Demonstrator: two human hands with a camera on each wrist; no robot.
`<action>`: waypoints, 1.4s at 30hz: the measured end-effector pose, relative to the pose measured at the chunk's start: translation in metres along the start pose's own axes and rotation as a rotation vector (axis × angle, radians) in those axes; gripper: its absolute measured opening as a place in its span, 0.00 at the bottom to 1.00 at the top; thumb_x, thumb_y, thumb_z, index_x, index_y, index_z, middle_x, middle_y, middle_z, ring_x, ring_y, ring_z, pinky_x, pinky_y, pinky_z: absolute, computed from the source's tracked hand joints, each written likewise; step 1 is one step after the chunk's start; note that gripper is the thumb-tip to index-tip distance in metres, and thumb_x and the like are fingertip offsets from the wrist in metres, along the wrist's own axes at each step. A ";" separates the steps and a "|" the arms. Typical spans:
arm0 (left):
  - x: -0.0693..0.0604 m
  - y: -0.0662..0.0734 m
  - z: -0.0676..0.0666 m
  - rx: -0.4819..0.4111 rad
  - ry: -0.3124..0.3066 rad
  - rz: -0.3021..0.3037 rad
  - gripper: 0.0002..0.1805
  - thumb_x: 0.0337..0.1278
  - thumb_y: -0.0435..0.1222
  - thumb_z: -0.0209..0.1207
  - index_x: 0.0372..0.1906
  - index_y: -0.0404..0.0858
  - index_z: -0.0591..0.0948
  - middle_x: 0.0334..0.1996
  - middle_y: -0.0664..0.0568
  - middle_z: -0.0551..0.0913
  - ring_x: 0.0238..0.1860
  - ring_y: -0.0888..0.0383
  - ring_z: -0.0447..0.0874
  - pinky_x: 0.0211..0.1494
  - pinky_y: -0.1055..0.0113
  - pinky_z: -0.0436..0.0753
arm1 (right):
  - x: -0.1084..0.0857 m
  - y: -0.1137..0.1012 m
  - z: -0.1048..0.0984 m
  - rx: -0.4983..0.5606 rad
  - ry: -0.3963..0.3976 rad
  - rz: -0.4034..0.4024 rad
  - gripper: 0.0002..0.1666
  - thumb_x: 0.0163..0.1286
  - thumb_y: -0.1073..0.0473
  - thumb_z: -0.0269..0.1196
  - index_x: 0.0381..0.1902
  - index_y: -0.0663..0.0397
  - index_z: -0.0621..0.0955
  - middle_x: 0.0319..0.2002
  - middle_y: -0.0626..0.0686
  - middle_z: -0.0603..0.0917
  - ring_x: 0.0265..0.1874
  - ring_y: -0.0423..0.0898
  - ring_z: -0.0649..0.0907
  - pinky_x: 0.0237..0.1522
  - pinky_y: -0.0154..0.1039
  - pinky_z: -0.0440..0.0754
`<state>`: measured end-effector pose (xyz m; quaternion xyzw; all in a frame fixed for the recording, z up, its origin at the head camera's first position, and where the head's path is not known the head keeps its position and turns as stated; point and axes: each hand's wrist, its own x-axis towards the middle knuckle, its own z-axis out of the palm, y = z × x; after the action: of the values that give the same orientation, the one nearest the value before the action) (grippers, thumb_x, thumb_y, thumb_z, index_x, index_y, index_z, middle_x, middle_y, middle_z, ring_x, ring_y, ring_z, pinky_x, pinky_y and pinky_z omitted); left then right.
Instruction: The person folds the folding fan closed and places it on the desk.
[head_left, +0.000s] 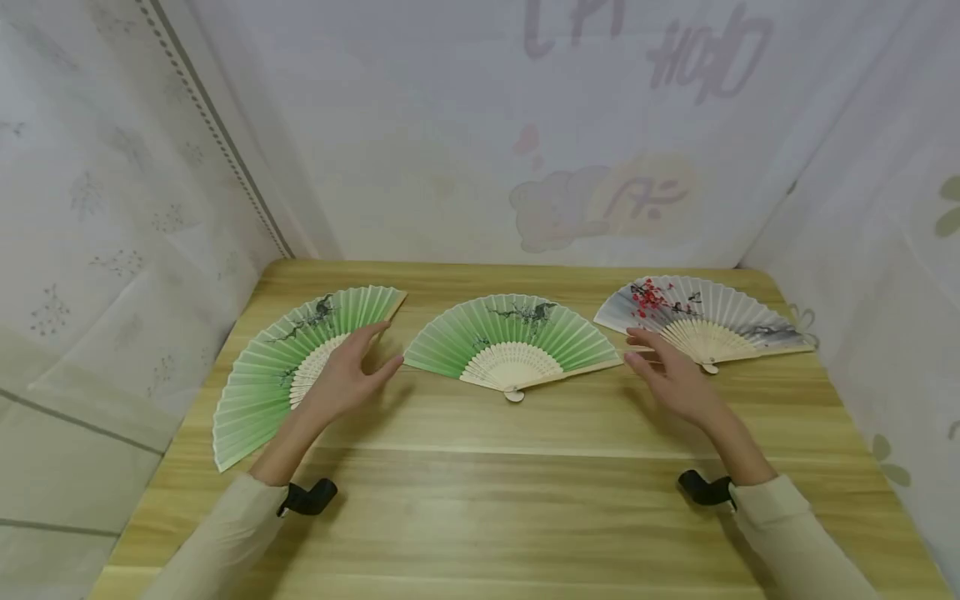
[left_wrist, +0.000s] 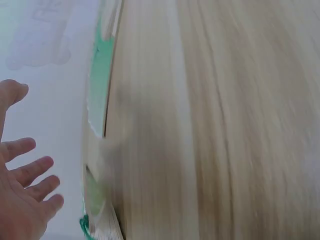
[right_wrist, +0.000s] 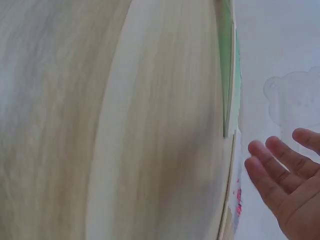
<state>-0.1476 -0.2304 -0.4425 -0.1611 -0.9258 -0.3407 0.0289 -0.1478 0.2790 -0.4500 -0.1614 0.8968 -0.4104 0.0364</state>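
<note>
Pale sleeves (head_left: 225, 533) reach over the table (head_left: 480, 517). Both fully released, left hand (head_left: 347, 373) and right hand (head_left: 678, 385) hover, fingers (left_wrist: 35, 171) parted, near three spread fans (head_left: 513, 362).

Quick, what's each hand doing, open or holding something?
Left hand: open, holding nothing, near the leftmost green fan.
Right hand: open, holding nothing, near the grey-white fan.
</note>
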 end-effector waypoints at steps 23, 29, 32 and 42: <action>0.014 0.004 0.022 -0.265 -0.033 -0.030 0.39 0.54 0.34 0.75 0.69 0.29 0.70 0.61 0.33 0.76 0.61 0.34 0.75 0.63 0.44 0.75 | 0.001 0.000 0.027 0.697 -0.117 0.093 0.31 0.84 0.52 0.50 0.65 0.79 0.67 0.56 0.76 0.78 0.52 0.66 0.83 0.52 0.54 0.82; 0.010 0.003 0.026 -0.276 -0.040 -0.043 0.39 0.55 0.35 0.75 0.69 0.29 0.70 0.62 0.32 0.75 0.61 0.34 0.76 0.62 0.44 0.76 | 0.000 -0.007 0.036 0.713 -0.160 0.118 0.30 0.84 0.54 0.52 0.63 0.80 0.69 0.55 0.78 0.77 0.51 0.65 0.83 0.52 0.53 0.82; 0.009 0.002 0.027 -0.264 -0.031 -0.041 0.38 0.56 0.36 0.75 0.69 0.29 0.71 0.62 0.32 0.76 0.60 0.34 0.76 0.62 0.44 0.76 | -0.001 -0.008 0.039 0.733 -0.181 0.132 0.29 0.84 0.55 0.52 0.63 0.80 0.69 0.55 0.78 0.77 0.51 0.65 0.84 0.52 0.52 0.82; 0.008 -0.004 0.030 -0.219 -0.003 -0.051 0.38 0.54 0.35 0.76 0.67 0.28 0.72 0.61 0.34 0.76 0.59 0.35 0.77 0.60 0.45 0.78 | -0.004 -0.009 0.051 0.800 -0.226 0.207 0.32 0.82 0.54 0.56 0.65 0.80 0.67 0.55 0.75 0.78 0.51 0.62 0.84 0.51 0.54 0.82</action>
<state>-0.1545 -0.2120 -0.4672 -0.1401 -0.8870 -0.4401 0.0008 -0.1319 0.2377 -0.4772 -0.0875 0.6686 -0.6999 0.2353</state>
